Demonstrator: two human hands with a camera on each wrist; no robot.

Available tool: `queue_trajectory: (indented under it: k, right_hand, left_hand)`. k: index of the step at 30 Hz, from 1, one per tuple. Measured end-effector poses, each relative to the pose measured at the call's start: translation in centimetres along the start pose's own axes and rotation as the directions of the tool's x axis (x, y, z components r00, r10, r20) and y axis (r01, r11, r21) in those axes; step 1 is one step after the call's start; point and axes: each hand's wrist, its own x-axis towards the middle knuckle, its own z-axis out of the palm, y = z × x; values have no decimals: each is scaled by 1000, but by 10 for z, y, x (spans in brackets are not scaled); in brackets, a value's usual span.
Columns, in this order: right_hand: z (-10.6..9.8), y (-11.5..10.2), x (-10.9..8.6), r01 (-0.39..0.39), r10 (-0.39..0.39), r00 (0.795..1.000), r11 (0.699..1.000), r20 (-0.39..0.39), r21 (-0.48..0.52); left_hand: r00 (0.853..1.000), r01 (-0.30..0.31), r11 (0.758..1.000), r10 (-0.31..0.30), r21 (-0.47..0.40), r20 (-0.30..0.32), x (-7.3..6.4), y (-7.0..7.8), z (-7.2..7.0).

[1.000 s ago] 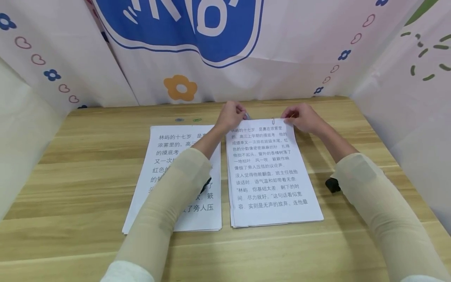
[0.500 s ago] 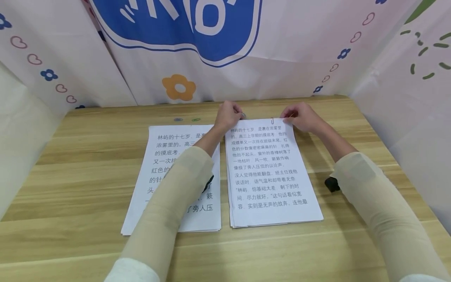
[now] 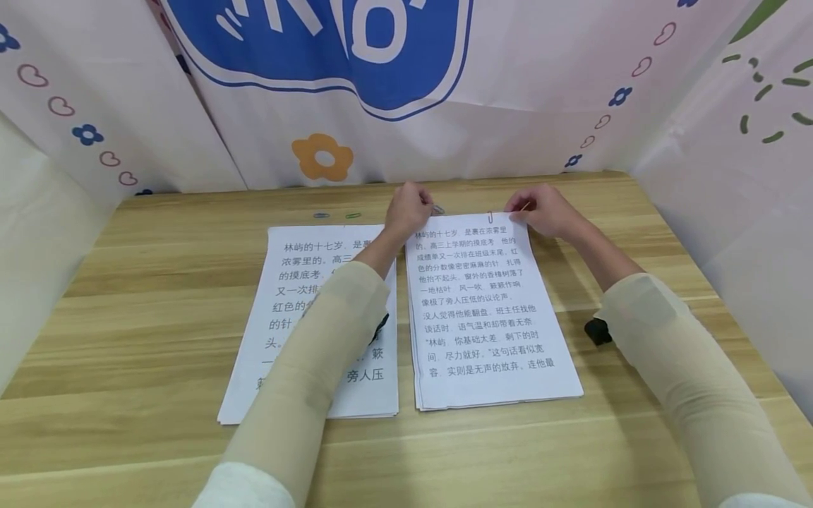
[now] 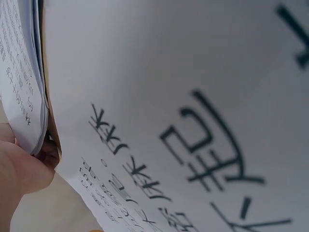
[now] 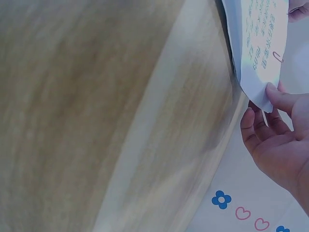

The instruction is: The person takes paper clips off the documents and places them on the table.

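Two stacks of printed paper lie side by side: the right stack (image 3: pixel 483 317) and the left stack (image 3: pixel 317 324), which my left forearm partly covers. A reddish paper clip (image 3: pixel 490 217) sits on the right stack's top edge. My left hand (image 3: pixel 408 212) pinches that stack's top left corner, thumb above and fingers beneath in the left wrist view. By its fingertips shows a bluish paper clip (image 3: pixel 438 209); whether it is held, I cannot tell. My right hand (image 3: pixel 545 210) pinches the top right corner. A thin pale piece (image 5: pixel 265 118) shows among its fingers, its kind unclear.
A blue paper clip (image 3: pixel 322 215) and a green paper clip (image 3: pixel 353 215) lie behind the left stack. All stand on a wooden table (image 3: pixel 159 303). A printed cloth (image 3: pixel 521 134) hangs along the table's back edge.
My left hand has shifted slightly left at the right stack's top edge, and the bluish clip by its fingertips moved slightly with it. The right hand stays at its corner.
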Motion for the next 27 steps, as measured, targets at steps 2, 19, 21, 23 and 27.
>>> queue_trajectory:
  k: [2,19,21,23,27]
  right_hand:
    - [0,0,0,0,0,1000,1000,0,3]
    - [1,2,2,-3,3,1000,1000,2,1]
    - [1,3,3,5,-5,1000,1000,1,-1]
    - [1,3,3,8,-8,1000,1000,0,-2]
    - [2,5,3,12,-12,1000,1000,0,-7]
  left_hand:
    - [1000,10,999,-10,30,-1,0,-1,0]
    - [1000,16,980,-15,197,-3,3,-2,1]
    - [1000,19,980,-20,198,1,3,-2,0]
    - [1000,20,980,-22,197,7,3,-2,0]
    - [999,19,983,-24,182,25,3,-2,-1]
